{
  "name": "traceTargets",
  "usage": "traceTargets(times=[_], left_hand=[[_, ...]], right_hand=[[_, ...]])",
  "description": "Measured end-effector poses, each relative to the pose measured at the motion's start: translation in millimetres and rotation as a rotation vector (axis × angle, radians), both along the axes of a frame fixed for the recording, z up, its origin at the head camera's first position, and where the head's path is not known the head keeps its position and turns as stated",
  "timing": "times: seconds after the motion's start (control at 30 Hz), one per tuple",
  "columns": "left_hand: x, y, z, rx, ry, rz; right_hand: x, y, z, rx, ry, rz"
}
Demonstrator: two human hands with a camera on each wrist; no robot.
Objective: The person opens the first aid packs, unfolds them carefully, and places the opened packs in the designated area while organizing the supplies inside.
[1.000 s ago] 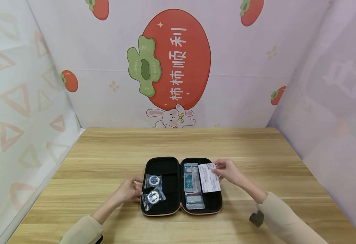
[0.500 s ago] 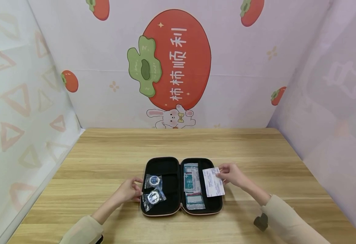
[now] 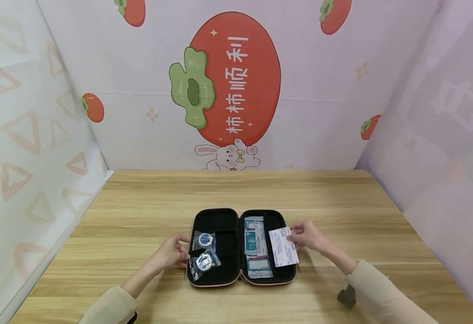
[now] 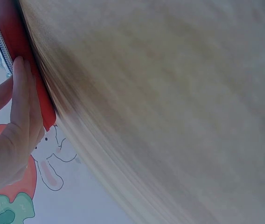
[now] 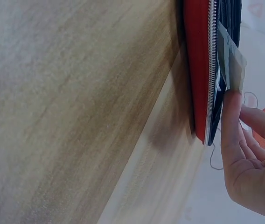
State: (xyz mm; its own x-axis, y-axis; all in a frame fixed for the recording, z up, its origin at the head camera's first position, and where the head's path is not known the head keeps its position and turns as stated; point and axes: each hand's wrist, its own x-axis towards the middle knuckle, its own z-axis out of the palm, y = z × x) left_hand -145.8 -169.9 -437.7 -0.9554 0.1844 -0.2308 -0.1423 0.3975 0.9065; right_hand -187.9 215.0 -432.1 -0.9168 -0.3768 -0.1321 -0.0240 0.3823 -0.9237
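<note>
A zip-up case with a black lining lies spread flat; the wrist views show its red outer wall. My right hand pinches a flat white packet with blue print by its right edge, low over the case's right half. Thumb and fingertips also meet at the packet in the right wrist view, beside the zip. On the far left, my left hand touches the case's outer edge. Its fingers lie fairly straight along the red wall in the left wrist view.
Two clear-wrapped round blue-and-white items, the upper one and the lower one, lie in the left half. Teal-and-clear sachets fill the right half's inner side. A patterned cloth stands behind the wooden table.
The white packet has shifted right and nearer to me with my right hand, settling lower over the case's right half. My left hand and the case have stayed put.
</note>
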Motion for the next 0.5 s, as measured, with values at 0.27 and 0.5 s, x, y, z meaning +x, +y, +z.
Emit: traceTargets(times=[0.27,0.5], left_hand=[[1.2,0.4,2.1,0.002,0.012,-0.02],[1.7,0.6,2.8,-0.001,0.007,-0.015]], right_hand=[[1.1,-3.2,1.0,0.053,-0.02,0.012],[-0.6,-4.2,-4.3,0.051,-0.031,0.023]])
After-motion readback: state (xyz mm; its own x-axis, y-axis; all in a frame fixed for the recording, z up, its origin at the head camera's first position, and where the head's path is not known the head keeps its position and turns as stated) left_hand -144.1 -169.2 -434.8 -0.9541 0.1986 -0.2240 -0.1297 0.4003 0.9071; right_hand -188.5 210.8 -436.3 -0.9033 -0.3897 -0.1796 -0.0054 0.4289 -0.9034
